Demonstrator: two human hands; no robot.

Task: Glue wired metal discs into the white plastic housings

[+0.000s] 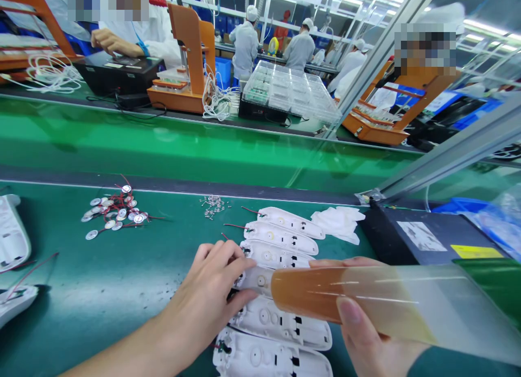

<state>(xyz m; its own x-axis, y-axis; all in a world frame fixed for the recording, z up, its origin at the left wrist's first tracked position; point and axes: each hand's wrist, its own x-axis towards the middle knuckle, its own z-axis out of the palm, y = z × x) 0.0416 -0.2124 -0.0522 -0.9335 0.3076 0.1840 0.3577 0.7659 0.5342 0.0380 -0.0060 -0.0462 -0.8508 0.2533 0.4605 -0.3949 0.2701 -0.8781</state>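
My left hand [222,284] grips the end of a white plastic shell [260,279] in the middle of a row, thumb below and fingers above. My right hand [366,322] is closed around a long translucent tube [391,298] with an amber-brown front part. The tube lies nearly level, its front end over that shell; whether it touches cannot be seen. More white shells of the same shape lie above and below, such as a lower shell [272,352] and the farthest shell [288,221]. Red wires stick out from several left ends.
On the green bench [122,279] lie a pile of wired discs [118,211] and scattered small metal parts [214,206]. White sheets [337,223] and a black box [423,236] sit at right. Behind the green partition [203,149] stand orange presses [191,67] and co-workers.
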